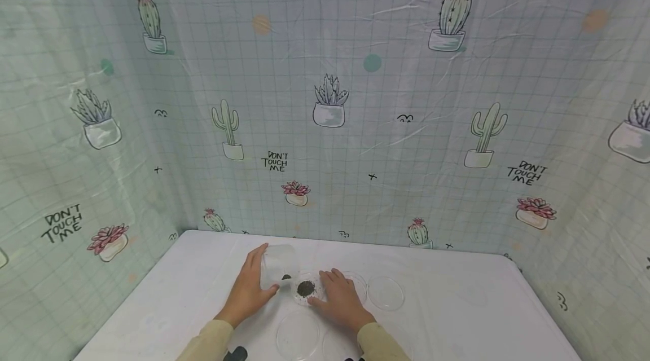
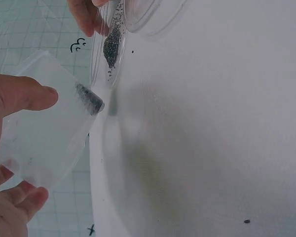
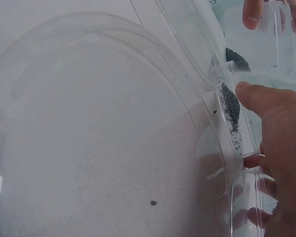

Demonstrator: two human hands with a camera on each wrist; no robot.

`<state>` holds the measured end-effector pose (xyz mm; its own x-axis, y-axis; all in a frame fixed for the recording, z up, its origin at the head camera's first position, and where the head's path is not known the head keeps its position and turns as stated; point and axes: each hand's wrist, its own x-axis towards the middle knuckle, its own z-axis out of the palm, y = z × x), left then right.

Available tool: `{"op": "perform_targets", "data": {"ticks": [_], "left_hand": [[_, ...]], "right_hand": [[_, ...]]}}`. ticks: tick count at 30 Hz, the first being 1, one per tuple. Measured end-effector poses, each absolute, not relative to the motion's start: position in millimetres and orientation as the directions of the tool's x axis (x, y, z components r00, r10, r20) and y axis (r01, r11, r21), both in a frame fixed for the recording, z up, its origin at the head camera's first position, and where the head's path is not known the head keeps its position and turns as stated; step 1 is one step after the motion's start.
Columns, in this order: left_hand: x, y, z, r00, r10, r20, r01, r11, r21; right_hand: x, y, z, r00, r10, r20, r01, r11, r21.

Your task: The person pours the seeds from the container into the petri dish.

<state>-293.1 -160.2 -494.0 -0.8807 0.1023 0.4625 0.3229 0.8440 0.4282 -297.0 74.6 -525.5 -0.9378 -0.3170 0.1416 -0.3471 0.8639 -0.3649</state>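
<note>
My left hand (image 1: 249, 290) grips a translucent plastic tub (image 1: 278, 262), thumb on one side and fingers on the other. The tub is tipped toward the right, and dark granules (image 2: 90, 100) have gathered in its lower corner. Just beside that corner is a clear petri dish (image 1: 296, 296) with a dark heap of granules (image 1: 306, 289) in its middle and scattered grains around it. My right hand (image 1: 345, 300) holds this dish by its right side; in the right wrist view the thumb (image 3: 251, 94) lies at its rim.
Several more clear dishes surround the hands, among them one to the right (image 1: 386, 293) and one in front (image 1: 298, 335). A few stray grains (image 2: 246, 221) lie on the white table (image 1: 457, 304). Black objects (image 1: 236, 354) show at the near edge. A cactus-print curtain (image 1: 355, 152) encloses the table.
</note>
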Motion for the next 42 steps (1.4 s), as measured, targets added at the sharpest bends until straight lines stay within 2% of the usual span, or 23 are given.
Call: {"op": "perform_targets", "data": {"ticks": [14,32,42], "left_hand": [[-291,-168,-494,-0.906,0.065,0.419,0.281,0.833,0.477],[-287,-178,-500,-0.955,0.020,0.296,0.192,0.803,0.565],[-286,-186,-505,-0.951,0.022,0.307,0.212,0.772,0.599]], "right_hand": [[-297,74,-527,-0.936,-0.315,0.157,-0.350,0.868,-0.352],[-296,75,-526,-0.934,-0.319,0.160,-0.356,0.859,-0.367],[-295,75,-525,-0.934,-0.317,0.162,-0.356,0.858,-0.371]]}}
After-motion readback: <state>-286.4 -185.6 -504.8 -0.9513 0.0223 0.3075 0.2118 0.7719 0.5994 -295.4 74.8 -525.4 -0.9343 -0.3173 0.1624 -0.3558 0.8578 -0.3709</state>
